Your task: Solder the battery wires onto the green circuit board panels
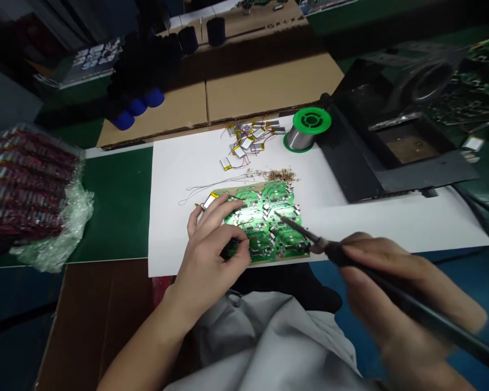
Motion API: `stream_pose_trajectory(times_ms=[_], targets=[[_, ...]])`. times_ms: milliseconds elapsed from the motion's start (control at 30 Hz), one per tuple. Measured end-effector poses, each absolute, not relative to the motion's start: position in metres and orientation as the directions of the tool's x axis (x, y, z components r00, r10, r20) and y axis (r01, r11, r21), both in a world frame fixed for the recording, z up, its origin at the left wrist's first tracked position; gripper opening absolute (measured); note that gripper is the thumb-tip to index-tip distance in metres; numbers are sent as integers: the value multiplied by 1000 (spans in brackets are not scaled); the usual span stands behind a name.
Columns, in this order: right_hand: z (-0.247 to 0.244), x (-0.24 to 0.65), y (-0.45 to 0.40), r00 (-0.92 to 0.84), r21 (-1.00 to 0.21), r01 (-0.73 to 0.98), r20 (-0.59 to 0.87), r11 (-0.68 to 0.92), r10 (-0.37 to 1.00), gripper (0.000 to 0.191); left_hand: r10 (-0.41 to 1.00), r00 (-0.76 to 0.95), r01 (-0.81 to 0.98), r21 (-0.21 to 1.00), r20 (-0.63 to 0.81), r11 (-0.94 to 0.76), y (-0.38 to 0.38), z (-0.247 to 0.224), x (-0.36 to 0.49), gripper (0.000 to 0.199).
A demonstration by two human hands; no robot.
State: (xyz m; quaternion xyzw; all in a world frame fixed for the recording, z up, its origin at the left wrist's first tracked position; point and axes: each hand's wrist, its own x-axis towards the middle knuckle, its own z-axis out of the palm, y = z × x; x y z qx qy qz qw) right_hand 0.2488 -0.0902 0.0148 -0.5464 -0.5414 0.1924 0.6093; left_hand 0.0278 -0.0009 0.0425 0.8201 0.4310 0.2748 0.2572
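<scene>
At far left lies a bubble-wrapped bundle of red battery packs (28,190), too many to count, on a green mat (118,206). My left hand (215,241) is bent at the wrist with its fingers curled, pinching one silver pouch cell (210,201) at the left edge of the single green circuit board panel (264,228). The panel is crowded with small silver parts and lies on a white paper sheet (179,163). Above it sits a loose heap of roughly a dozen pouch cells (246,142) with thin red wires, and one lone pouch cell (226,164) lies apart. Further right stands one solder wire spool (301,130). My right hand (395,288), blurred, closes around a soldering iron (338,252) like a pen, its tip just above the panel.
</scene>
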Motion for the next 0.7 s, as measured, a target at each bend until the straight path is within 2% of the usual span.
stream_pose_trajectory(times_ms=[133,300,467,700], targets=[[8,251,-98,157,-875,262,454,406,877,31,832,522,571,648,186,-503,-3,45,28,18],[6,251,-96,139,-866,269,468,421,873,27,824,546,565,658,154,-498,-2,47,28,18],[15,243,-99,148,-853,338,466,398,873,36,818,553,550,668,158,-501,-1,49,27,17],[23,245,-98,34,-800,417,488,431,872,39,815,560,573,640,150,-512,-1,48,29,19]])
